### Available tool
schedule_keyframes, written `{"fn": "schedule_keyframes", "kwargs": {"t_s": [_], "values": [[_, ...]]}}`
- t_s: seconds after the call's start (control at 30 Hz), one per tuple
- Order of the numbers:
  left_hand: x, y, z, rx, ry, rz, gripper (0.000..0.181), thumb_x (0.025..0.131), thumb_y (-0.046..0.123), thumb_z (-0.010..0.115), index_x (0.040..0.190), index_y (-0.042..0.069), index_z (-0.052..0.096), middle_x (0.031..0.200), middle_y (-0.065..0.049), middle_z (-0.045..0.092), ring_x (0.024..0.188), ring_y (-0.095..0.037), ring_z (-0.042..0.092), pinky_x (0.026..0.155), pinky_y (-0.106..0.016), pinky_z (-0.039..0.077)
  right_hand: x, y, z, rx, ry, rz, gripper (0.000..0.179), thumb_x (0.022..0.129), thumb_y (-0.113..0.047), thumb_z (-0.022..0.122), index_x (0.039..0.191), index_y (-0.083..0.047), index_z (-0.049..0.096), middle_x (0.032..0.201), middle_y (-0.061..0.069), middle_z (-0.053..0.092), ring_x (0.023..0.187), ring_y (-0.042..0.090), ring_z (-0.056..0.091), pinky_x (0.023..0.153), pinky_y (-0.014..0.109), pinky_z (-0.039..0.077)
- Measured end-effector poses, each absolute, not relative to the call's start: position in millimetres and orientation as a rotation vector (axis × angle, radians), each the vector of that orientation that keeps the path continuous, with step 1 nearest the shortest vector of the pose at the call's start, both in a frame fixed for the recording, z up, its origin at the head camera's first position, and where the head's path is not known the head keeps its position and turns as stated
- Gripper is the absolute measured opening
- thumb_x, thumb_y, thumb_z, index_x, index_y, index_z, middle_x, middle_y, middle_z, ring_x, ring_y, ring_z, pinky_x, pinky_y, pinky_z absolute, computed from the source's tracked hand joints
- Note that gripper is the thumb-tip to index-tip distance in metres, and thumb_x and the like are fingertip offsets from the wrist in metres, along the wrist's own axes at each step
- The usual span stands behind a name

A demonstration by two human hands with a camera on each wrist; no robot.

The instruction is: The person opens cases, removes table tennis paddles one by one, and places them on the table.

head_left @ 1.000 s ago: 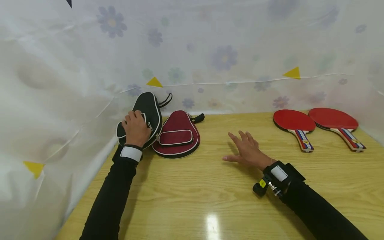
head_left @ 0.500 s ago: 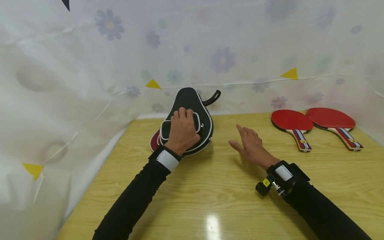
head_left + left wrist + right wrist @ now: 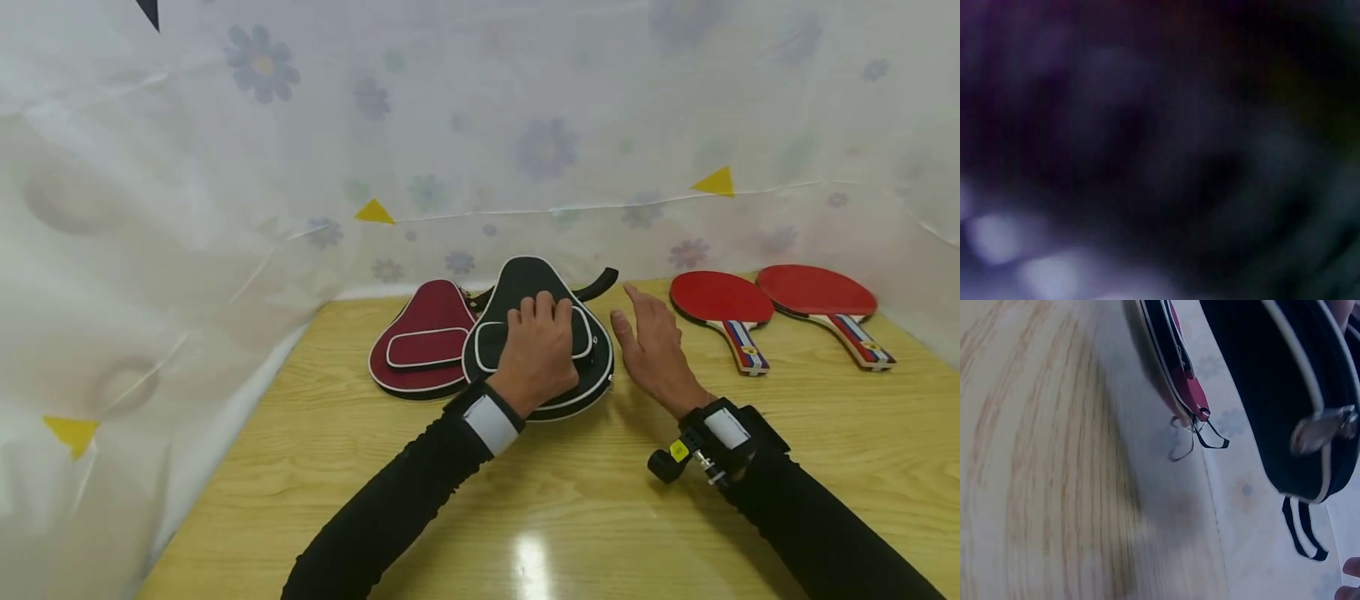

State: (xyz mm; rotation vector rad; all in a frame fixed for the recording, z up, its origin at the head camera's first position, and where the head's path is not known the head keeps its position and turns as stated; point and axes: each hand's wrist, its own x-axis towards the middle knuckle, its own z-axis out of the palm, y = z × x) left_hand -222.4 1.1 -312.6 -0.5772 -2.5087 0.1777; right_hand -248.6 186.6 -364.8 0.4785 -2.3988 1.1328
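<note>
The left hand (image 3: pixel 536 354) grips the black case (image 3: pixel 525 279); right of it, the empty right hand (image 3: pixel 660 354) extends its fingers; left of it lies a maroon case (image 3: pixel 426 323).

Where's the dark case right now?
In the head view, the dark case is slightly right of centre, in the left hand's grip, between the maroon case and right hand.

The dark case (image 3: pixel 531 285) and maroon case (image 3: pixel 426 348) are white-edged.
</note>
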Motion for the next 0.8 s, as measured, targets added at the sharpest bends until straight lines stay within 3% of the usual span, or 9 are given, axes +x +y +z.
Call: {"fn": "schedule_keyframes", "kwargs": {"t_s": [0.37, 0.6, 0.8], "values": [[-214.0, 35.5, -338.9, -0.655, -2.642, 0.226, 0.054, 0.091, 0.035, 0.064, 0.137, 0.007, 0.056, 0.118, -0.01, 0.056, 0.092, -0.023, 0.05, 0.08, -0.038, 0.047, -246.8, 192.2, -371.8, 0.577, -2.331, 1.131, 0.055, 0.11, -0.031, 0.04, 0.152, 0.005, 0.035, 0.149, 0.033, 0.034, 0.135, 0.052, 0.031, 0.104, 0.074, 0.021], [-210.4, 37.5, -346.0, -0.749, -2.67, 0.241, 0.056, 0.091, 0.032, 0.063, 0.141, 0.007, 0.054, 0.115, -0.008, 0.057, 0.093, -0.022, 0.051, 0.077, -0.035, 0.047, -241.7, 189.2, -369.5, 0.633, -2.423, 1.133, 0.056, 0.11, -0.032, 0.041, 0.153, 0.003, 0.034, 0.152, 0.032, 0.031, 0.138, 0.052, 0.029, 0.105, 0.073, 0.022], [-215.5, 25.5, -342.7, -0.818, -2.85, 0.156, 0.072, 0.091, 0.043, 0.068, 0.15, 0.009, 0.046, 0.13, -0.011, 0.053, 0.106, -0.024, 0.05, 0.09, -0.038, 0.046, -239.6, 186.0, -369.9, 0.709, -2.5, 1.111, 0.054, 0.11, -0.03, 0.043, 0.152, 0.003, 0.035, 0.151, 0.031, 0.033, 0.138, 0.05, 0.03, 0.106, 0.07, 0.027]]}}
